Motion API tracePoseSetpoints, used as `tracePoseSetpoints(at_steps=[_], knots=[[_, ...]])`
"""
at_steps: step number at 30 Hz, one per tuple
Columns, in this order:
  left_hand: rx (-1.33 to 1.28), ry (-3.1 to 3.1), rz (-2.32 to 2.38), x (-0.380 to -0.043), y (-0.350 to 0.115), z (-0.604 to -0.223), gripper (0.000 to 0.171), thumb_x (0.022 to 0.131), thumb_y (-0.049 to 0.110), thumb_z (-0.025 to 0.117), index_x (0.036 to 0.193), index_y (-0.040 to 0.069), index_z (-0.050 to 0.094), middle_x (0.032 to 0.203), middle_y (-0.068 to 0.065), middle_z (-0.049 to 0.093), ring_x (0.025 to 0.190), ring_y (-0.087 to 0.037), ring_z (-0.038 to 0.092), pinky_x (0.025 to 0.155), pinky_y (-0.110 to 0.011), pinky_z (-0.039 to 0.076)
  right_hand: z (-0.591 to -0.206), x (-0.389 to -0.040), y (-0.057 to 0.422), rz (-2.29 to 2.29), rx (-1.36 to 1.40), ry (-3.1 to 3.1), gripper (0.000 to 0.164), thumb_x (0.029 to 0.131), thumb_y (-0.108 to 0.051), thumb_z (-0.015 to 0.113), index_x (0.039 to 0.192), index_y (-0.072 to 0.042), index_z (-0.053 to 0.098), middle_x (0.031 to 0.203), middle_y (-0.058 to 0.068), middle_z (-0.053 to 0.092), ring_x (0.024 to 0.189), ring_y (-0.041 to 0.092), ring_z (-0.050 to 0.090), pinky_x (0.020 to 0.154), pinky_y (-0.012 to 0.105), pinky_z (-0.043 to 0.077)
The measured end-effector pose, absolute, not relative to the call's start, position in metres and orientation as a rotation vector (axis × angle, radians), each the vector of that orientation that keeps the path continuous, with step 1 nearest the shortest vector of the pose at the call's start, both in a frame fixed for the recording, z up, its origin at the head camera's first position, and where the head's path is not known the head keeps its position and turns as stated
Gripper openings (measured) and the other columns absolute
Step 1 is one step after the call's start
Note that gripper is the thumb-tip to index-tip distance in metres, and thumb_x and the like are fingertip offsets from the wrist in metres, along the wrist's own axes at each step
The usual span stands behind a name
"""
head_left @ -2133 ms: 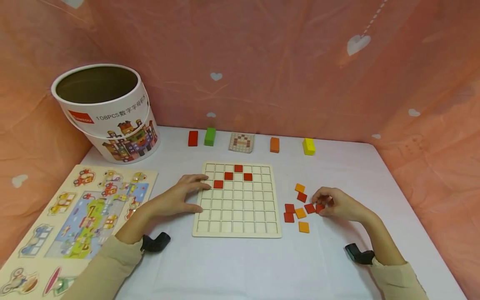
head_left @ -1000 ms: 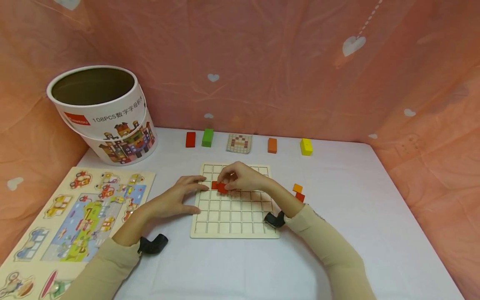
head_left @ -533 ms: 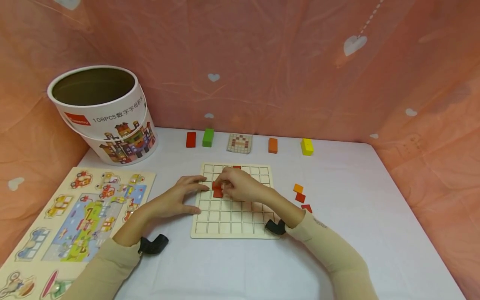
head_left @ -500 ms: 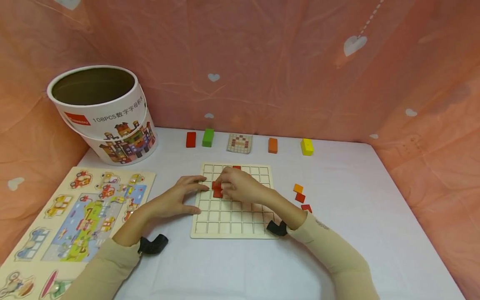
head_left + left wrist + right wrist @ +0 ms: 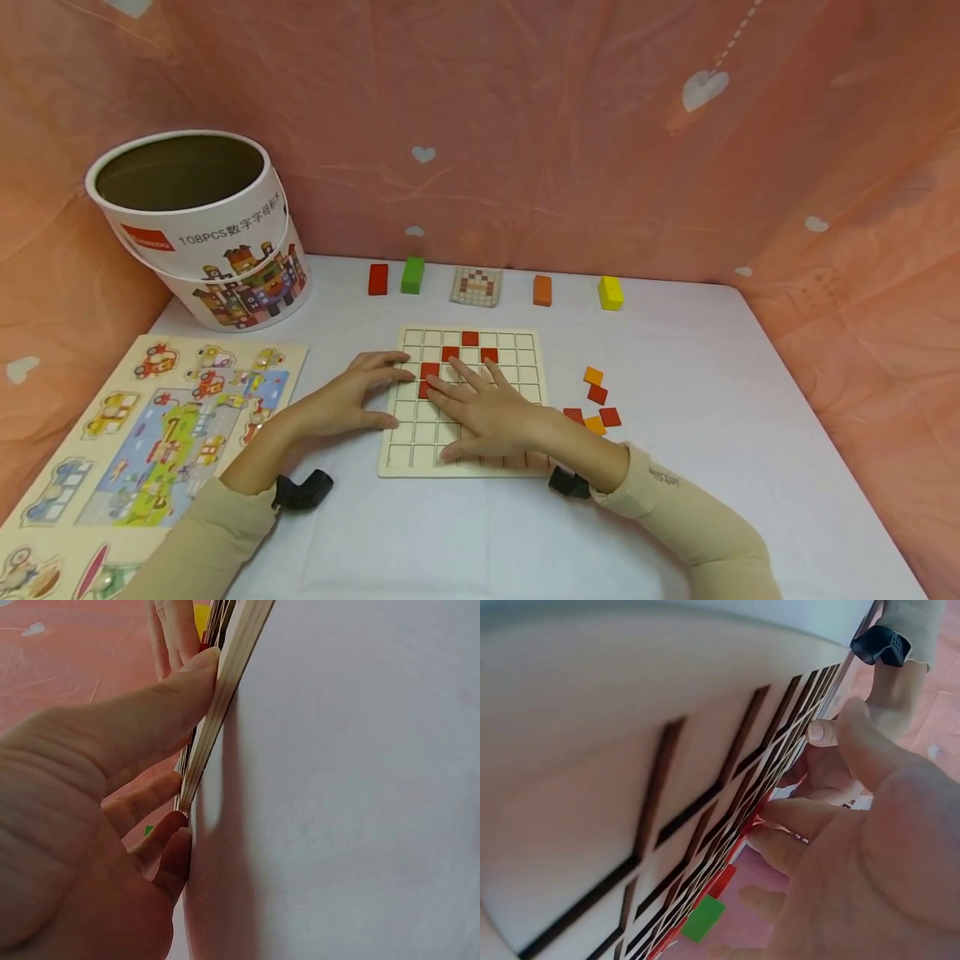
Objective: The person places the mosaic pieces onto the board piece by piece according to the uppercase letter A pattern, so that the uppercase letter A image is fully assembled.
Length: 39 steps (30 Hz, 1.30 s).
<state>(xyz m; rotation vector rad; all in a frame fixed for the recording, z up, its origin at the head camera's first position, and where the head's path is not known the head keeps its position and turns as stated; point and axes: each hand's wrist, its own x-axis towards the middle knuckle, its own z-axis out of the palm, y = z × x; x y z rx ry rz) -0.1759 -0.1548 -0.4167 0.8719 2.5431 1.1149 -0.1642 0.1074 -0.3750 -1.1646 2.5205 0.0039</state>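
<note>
A wooden grid board (image 5: 420,456) lies on the table with several red square tiles set in its upper cells, stepping down to the left from a top tile (image 5: 470,338). The lowest red tile (image 5: 424,390) sits in the cell under another one. My right hand (image 5: 495,417) spreads flat over the board, one fingertip right at that lowest tile. My left hand (image 5: 352,396) rests at the board's left edge. In the left wrist view its thumb (image 5: 150,712) touches the wooden edge (image 5: 232,682). The right hand covers part of the grid.
Loose red tiles (image 5: 610,417) and orange tiles (image 5: 593,376) lie right of the board. Behind it stand a red block (image 5: 378,279), green block (image 5: 412,275), pattern card (image 5: 476,287), orange block (image 5: 542,290) and yellow block (image 5: 611,293). A bucket (image 5: 202,242) and picture puzzle (image 5: 112,483) stand left.
My right hand brought a red tile from the loose ones to the board and let it go below the left red tile; its fingers have spread. The left hand has stayed at the edge.
</note>
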Motion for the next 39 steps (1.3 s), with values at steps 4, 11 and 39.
tracePoseSetpoints(at_steps=[4,11,39], knots=[[0.879,2.546,1.114,-0.176,-0.157,-0.418,0.058,0.084,0.024,0.081,0.134,0.005,0.060,0.154,-0.019,0.036,0.142,-0.041,0.023,0.111,-0.066,0.023,-0.373,-0.164,0.107,-0.026,-1.168,2.508,0.085,0.094,-0.062,0.053,0.160,-0.018,0.022,0.166,-0.002,0.013,0.152,0.028,-0.004,0.117,0.063,0.003],[0.870,2.543,1.112,-0.175,-0.155,-0.417,0.058,0.084,0.026,0.081,0.134,0.006,0.060,0.154,-0.018,0.035,0.142,-0.041,0.023,0.111,-0.065,0.024,-0.366,-0.173,0.152,-0.528,-1.115,2.467,0.072,0.096,-0.036,0.065,0.155,-0.009,0.034,0.165,0.009,0.020,0.152,0.033,0.010,0.117,0.062,0.010],[0.857,2.534,1.131,-0.175,-0.155,-0.417,0.057,0.083,0.024,0.082,0.133,0.006,0.060,0.154,-0.018,0.035,0.143,-0.040,0.022,0.113,-0.064,0.022,-0.384,-0.170,0.290,-0.854,-0.604,2.760,0.020,0.083,0.012,0.071,0.099,0.000,0.069,0.088,0.001,0.060,0.085,0.021,0.054,0.074,0.027,0.052]])
